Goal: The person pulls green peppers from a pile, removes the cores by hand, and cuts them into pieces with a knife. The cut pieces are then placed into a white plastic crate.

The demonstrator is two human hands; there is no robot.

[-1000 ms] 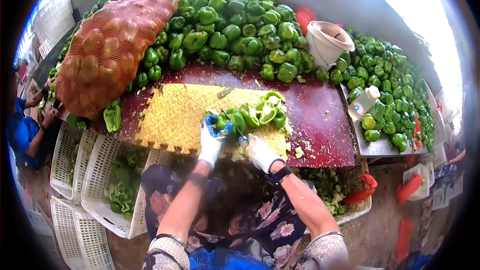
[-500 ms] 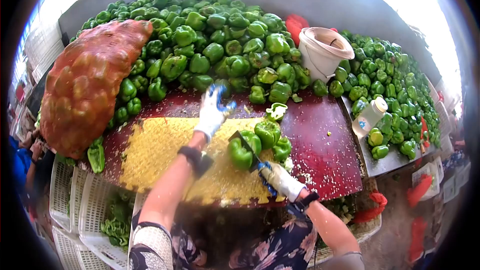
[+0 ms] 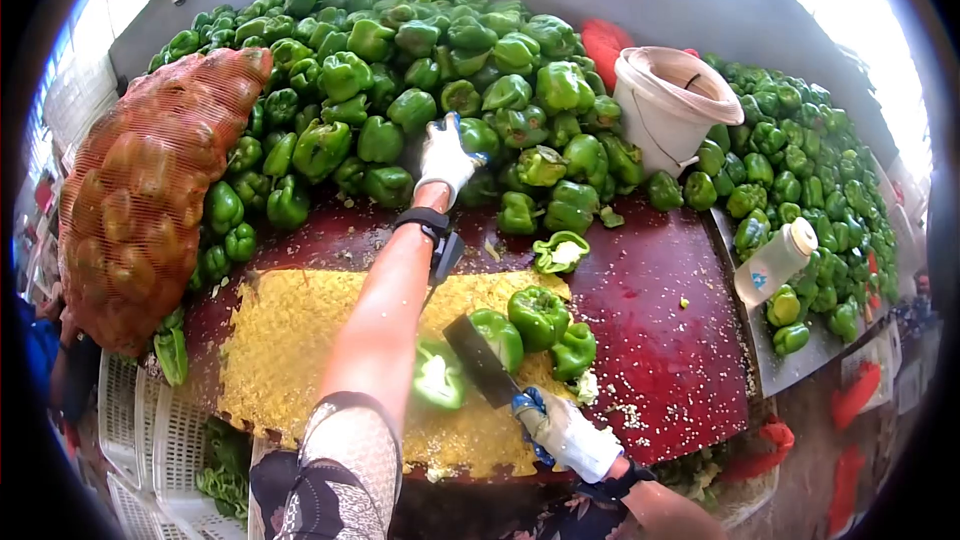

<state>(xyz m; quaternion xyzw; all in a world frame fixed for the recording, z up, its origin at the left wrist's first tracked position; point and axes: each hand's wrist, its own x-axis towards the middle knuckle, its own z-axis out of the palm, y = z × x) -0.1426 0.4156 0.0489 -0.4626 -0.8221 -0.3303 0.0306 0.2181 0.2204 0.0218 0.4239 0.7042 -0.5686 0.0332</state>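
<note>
My left hand (image 3: 449, 154), in a white and blue glove, reaches to the front of the big pile of green peppers (image 3: 345, 77); its fingers touch or nearly touch a pepper and partly hide it. In my gloved right hand (image 3: 560, 430) is a knife (image 3: 480, 362) with a wide dark blade, held over the yellow mat (image 3: 290, 340). Left of the blade lies a cut pepper (image 3: 438, 376) with its pale inside showing, slightly blurred. Whole peppers (image 3: 538, 317) sit just beyond the blade. Farther back is another opened pepper (image 3: 561, 252).
A red mesh sack (image 3: 150, 190) of peppers stands at the left. A white bucket (image 3: 665, 110) is behind, right of the pile. A clear bottle (image 3: 775, 262) leans on the metal table (image 3: 800, 365) at the right. White crates (image 3: 180, 450) stand below left.
My left hand has moved away to the pepper pile. My right hand and the knife have shifted lower in view. The pepper left of the blade now shows a pale cut face.
</note>
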